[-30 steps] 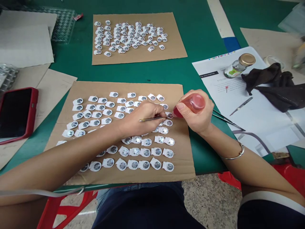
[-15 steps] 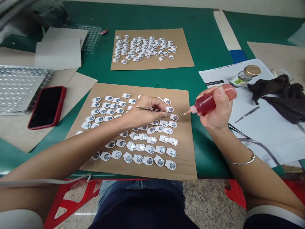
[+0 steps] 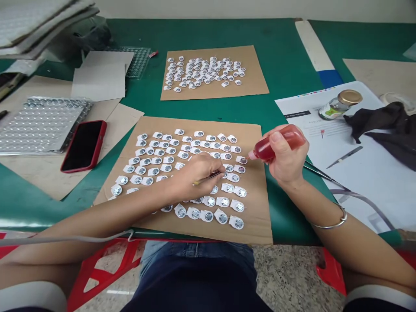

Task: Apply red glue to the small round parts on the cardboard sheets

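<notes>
Holding a red bottle tilted beside rows of small discs, where one hard squeeze could flood a piece.
The right hand wraps the bottle, its tip close to one disc at the right of the near cardboard; whether they touch, I cannot tell. The left hand pinches a thin stick low over the discs, just left of the tip. Uneven pressure might spill the contents onto neighbours, and the left forearm, passing over the rows, could drag pieces out of line if lowered. Farther right, tweezers lie beside the right wrist, easily knocked by a careless swing.
</notes>
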A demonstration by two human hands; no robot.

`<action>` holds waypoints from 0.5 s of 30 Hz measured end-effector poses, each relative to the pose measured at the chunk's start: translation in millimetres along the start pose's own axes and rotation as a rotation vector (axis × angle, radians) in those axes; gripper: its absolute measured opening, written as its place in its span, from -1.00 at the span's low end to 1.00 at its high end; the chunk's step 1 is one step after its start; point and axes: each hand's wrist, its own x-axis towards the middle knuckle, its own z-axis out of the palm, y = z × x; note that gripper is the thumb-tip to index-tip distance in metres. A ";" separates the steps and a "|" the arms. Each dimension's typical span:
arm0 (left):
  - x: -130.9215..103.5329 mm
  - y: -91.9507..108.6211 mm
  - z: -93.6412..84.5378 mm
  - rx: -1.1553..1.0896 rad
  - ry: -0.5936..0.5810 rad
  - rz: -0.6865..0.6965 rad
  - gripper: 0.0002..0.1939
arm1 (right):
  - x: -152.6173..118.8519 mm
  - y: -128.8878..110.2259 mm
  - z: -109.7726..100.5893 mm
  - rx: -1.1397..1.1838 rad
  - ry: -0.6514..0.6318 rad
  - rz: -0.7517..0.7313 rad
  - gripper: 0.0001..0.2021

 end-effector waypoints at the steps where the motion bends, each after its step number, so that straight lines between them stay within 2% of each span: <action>1: -0.6 0.2 1.0 0.003 -0.003 -0.001 -0.90 | 0.0 0.5 0.0 -0.002 -0.002 -0.007 -0.79; 10: -1.0 -0.7 4.5 -0.015 -0.019 -0.029 -0.88 | -1.2 -1.5 2.5 0.024 0.004 -0.038 -0.78; 15: 0.3 4.3 3.1 0.006 -0.092 0.061 -0.85 | -4.6 -5.6 4.7 0.014 0.139 -0.012 -0.81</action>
